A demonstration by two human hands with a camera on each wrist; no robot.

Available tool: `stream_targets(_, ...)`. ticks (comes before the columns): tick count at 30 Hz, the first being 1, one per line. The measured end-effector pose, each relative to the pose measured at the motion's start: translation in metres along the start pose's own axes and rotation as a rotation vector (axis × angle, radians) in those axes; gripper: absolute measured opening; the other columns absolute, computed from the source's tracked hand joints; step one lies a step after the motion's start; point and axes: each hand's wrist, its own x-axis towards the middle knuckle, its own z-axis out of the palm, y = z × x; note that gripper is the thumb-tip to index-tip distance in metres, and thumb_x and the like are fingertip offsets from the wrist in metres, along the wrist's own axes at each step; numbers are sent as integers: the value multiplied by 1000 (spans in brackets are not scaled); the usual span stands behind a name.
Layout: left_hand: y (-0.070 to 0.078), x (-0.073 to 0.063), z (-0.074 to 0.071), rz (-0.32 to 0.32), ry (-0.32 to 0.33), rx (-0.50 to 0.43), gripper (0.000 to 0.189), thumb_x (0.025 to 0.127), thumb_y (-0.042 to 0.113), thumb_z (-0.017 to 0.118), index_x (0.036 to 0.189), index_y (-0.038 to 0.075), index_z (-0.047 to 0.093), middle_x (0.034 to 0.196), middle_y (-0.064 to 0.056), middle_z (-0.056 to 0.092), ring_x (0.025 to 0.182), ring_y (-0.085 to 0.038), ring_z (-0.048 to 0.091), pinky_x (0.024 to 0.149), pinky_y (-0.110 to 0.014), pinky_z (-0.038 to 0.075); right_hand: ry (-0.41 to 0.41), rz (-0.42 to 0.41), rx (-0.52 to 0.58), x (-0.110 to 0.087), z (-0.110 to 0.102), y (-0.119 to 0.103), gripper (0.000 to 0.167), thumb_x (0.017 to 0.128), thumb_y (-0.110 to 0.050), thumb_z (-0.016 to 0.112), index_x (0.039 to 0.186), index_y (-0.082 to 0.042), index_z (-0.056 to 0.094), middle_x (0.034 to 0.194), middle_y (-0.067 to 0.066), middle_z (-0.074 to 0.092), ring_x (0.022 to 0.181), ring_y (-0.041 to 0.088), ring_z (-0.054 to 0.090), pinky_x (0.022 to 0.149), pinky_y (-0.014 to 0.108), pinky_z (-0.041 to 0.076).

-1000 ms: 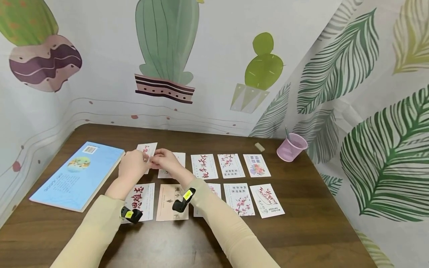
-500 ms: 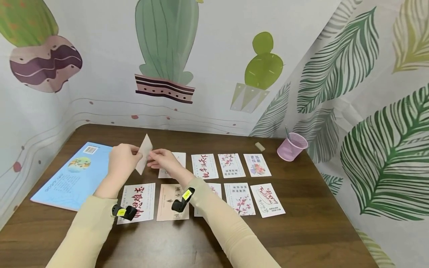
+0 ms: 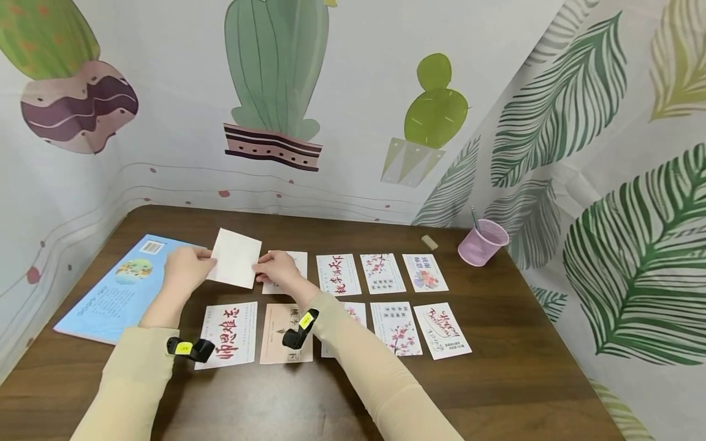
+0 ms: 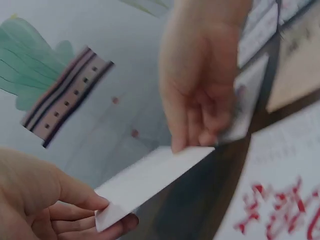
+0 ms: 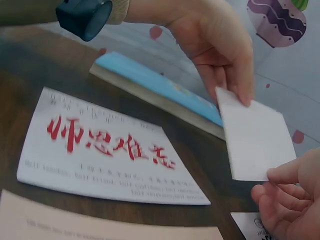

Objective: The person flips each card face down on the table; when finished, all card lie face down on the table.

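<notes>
A card (image 3: 236, 260) with its blank white side showing is held up between both hands, over the far left part of the table. My left hand (image 3: 186, 269) pinches its left edge, thumb on the white face in the left wrist view. At the opposite edge, my right hand (image 3: 280, 269) pinches a corner between thumb and fingers, as the right wrist view shows. Behind the right hand lies a partly covered white card (image 3: 300, 262). Below the held card, a white card with red characters (image 3: 228, 334) lies beside a peach card (image 3: 284, 343).
Several more printed cards, among them a blossom card (image 3: 396, 327), lie in two rows to the right. A thick blue book (image 3: 121, 300) lies at the left, partly under the left arm. A pink mesh pen cup (image 3: 481, 245) and an eraser (image 3: 429, 242) stand at the back right.
The held card has turned from its printed side, through edge-on, to its blank side. My left hand has moved left; the right hand has shifted slightly right and now pinches the card's edge.
</notes>
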Motion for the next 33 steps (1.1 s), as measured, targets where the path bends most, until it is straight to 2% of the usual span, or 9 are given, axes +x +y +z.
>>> stream_targets(2,-7,2,4,0,-22,32,36,92,14,58,111,-17,63,112,-36,63,99,-49,60,75,-50,52,20,11,-38,0,-1,0,11,89,-9,71,95,-2,67,69,2,64,55,9,59,51,17,48)
stream_targets(5,-15,4,11,-7,-48,93,41,90,21,64,107,-16,66,105,-34,66,85,-43,62,66,-43,51,39,21,-85,0,-1,-1,9,87,-8,73,91,-2,68,66,2,64,52,8,58,47,15,46)
stream_targets(10,-18,3,20,-51,-65,170,51,84,32,74,101,-15,66,95,-30,68,70,-32,59,55,-36,45,44,27,-127,0,-1,-2,8,88,-6,71,91,1,70,67,7,68,49,8,58,47,15,48)
stream_targets(15,-13,1,24,-97,-54,189,50,84,32,75,100,-14,64,93,-29,67,74,-36,60,57,-40,48,39,26,-104,0,-1,-2,8,89,-3,67,93,3,71,71,10,71,51,10,61,51,17,53)
stream_targets(22,-12,2,27,-114,-53,216,47,85,31,75,92,-13,63,79,-25,64,66,-30,54,51,-35,45,51,25,-105,1,-1,-3,14,92,-8,65,95,4,72,75,11,73,61,16,69,57,21,57)
stream_targets(28,-10,2,30,-105,-32,233,50,85,30,74,100,-16,61,89,-31,66,70,-34,59,55,-40,49,71,27,-104,-1,-1,-5,14,92,-7,64,92,5,72,76,13,73,70,22,73,60,24,59)
stream_targets(33,-10,0,33,-76,-25,241,50,85,26,74,103,-18,60,99,-35,64,82,-43,64,66,-47,54,75,13,-93,-4,-1,-5,13,91,-7,64,92,4,71,76,12,73,71,21,73,63,25,59)
